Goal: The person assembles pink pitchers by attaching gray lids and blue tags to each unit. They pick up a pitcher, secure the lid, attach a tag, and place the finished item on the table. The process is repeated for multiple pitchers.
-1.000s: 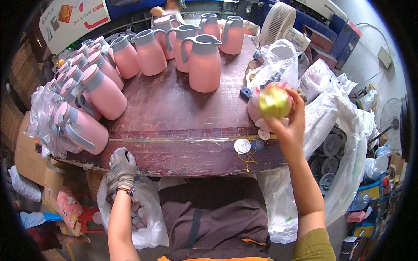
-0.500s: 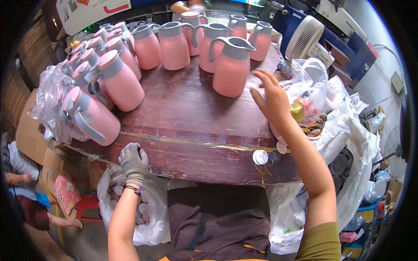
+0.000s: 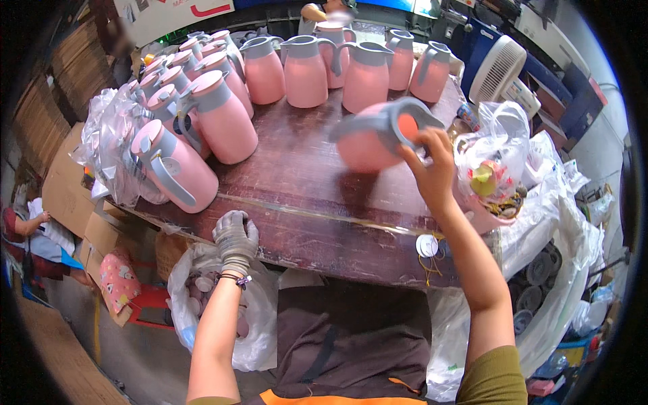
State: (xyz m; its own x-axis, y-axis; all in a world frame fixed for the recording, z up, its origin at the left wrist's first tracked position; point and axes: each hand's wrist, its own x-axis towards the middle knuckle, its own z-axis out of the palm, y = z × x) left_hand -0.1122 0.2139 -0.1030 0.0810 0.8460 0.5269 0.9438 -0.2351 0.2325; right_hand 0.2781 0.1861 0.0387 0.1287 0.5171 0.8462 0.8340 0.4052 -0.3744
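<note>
A pink jug (image 3: 366,150) with a grey collar and handle tilts over the table, blurred by motion. The fingers of my bare right hand (image 3: 434,169) pinch its grey rim near the spout; no lid is on it, and its orange-pink inside shows. My left hand (image 3: 235,241), in a grey glove, lies at the table's front edge with its fingers curled in; whatever they hold, if anything, is hidden. Left of the tilted jug stand lidded pink jugs (image 3: 223,125) in a group. Behind it, several jugs without lids (image 3: 305,77) form a row.
The dark red table (image 3: 297,175) has tape along its front. Below my left arm hangs a plastic bag (image 3: 260,324) of round pinkish pieces. At right are a pink container (image 3: 479,219) with fruit waste, white discs (image 3: 426,246), a bag of dark lids (image 3: 540,270) and a fan (image 3: 498,69).
My right hand has taken hold of the nearest open jug by its rim and tipped it toward me. My left hand stays at the table edge. The whole view has shifted.
</note>
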